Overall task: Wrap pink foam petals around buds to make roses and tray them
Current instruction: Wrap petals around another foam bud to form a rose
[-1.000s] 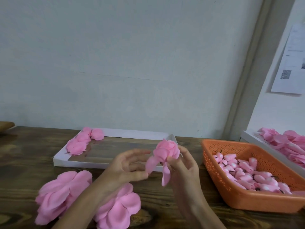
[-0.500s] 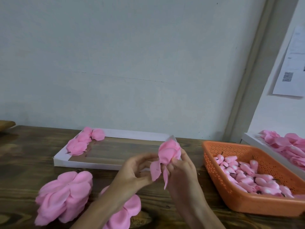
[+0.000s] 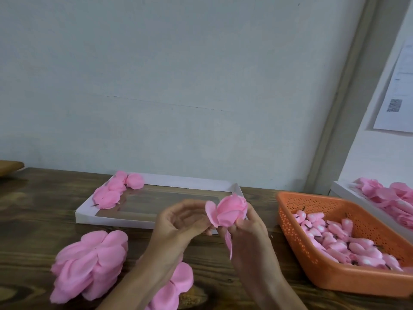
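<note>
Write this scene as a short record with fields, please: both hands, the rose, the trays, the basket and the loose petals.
left hand: pinches an outer petal of the rose
right hand: holds the rose at its base; one petal hangs down
near tray: white, a few finished roses in its far left corner
basket: orange, holds many buds
petal stacks: two, on the table, in front of the near tray
far tray: at the right edge, pink roses inside

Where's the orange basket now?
Head view, right side: the orange basket sits just right of the right hand, in front of the far-right white tray.
</note>
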`<state>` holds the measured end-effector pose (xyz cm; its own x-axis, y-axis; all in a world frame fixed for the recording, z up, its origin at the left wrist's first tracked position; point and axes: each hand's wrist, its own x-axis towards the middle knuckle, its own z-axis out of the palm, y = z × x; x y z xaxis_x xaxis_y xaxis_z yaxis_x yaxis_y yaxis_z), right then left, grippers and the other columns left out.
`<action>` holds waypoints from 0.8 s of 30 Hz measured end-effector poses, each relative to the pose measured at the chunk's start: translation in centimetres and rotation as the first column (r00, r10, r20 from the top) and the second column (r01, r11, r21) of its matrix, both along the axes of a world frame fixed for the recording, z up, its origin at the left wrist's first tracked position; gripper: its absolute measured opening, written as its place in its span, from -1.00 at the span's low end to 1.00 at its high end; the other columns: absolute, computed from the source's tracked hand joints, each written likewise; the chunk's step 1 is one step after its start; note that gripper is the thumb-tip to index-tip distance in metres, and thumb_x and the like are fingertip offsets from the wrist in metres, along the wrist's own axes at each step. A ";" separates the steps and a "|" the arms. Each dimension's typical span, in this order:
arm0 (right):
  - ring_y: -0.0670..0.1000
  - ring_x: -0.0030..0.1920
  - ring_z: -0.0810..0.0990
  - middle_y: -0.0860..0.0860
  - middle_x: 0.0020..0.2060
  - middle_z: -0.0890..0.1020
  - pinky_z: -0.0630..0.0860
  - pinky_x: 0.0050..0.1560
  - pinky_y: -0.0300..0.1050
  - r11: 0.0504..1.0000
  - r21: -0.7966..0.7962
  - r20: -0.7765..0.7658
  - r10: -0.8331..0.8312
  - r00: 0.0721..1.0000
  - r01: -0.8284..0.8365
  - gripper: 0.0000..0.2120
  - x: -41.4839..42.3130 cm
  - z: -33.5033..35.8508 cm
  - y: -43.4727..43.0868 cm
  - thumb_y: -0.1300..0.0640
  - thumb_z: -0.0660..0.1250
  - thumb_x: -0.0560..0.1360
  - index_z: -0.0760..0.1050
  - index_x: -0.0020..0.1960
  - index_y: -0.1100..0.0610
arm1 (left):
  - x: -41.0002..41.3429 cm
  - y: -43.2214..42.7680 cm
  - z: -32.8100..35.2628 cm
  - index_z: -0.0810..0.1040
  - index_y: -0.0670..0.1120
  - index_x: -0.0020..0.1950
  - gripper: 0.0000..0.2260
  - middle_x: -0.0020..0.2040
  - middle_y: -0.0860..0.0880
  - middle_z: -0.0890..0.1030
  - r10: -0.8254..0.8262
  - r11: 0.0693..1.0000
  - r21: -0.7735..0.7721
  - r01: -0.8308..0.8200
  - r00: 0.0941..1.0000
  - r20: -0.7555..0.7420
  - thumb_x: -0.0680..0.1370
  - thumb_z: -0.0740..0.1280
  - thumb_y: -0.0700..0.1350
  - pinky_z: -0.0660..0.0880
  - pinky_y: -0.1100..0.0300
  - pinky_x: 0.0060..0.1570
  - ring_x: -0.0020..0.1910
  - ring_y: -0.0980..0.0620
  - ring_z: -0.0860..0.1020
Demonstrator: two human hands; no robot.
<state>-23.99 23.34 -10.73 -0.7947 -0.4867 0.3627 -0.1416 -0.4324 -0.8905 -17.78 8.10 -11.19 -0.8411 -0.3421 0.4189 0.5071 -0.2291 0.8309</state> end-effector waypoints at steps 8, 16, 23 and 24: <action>0.14 -0.19 0.61 0.36 -0.17 0.55 0.61 -0.12 -0.13 0.975 -0.140 0.077 0.185 0.980 -0.173 -0.50 0.0 -0.1 -0.3 0.06 0.51 0.31 0.59 0.15 0.33 | 0.3 0.2 0.2 0.78 -0.12 0.03 -0.82 -0.11 -0.25 0.72 0.098 0.990 -0.106 -0.097 0.995 0.006 0.44 0.55 -0.14 0.60 0.16 -0.16 -0.25 -0.08 0.62; 0.01 -0.30 0.64 0.08 -0.35 0.67 0.60 -0.20 -0.15 0.997 -0.045 -0.005 0.069 0.998 -0.069 -0.70 -0.2 -0.6 -0.2 0.25 0.31 0.41 0.66 0.11 0.20 | 0.8 0.7 0.1 0.64 -0.19 0.21 -0.55 0.12 -0.12 0.68 0.013 0.937 -0.348 -0.028 0.999 -0.046 0.33 0.34 -0.39 0.56 0.25 0.06 0.15 -0.04 0.66; 0.04 -0.06 0.69 0.21 0.00 0.72 0.61 -0.15 -0.16 0.992 0.008 -0.014 0.124 0.992 -0.124 -0.67 0.7 -0.7 -0.4 0.25 0.42 0.39 0.64 0.15 0.21 | 0.6 1.2 -0.7 0.52 -0.26 0.37 -0.46 0.36 0.11 0.62 -0.040 0.913 -0.407 0.022 0.999 -0.035 0.38 0.46 -0.39 0.54 0.32 0.13 0.36 0.05 0.58; 0.08 -0.04 0.69 0.23 0.00 0.72 0.62 -0.12 -0.14 0.991 -0.001 -0.013 0.133 0.991 -0.133 -0.67 0.8 -0.7 -0.5 0.27 0.43 0.37 0.64 0.14 0.21 | 0.6 1.1 -0.5 0.53 -0.28 0.36 -0.46 0.38 0.16 0.59 -0.053 0.927 -0.374 0.031 0.997 -0.050 0.37 0.44 -0.41 0.56 0.29 0.07 0.35 0.04 0.59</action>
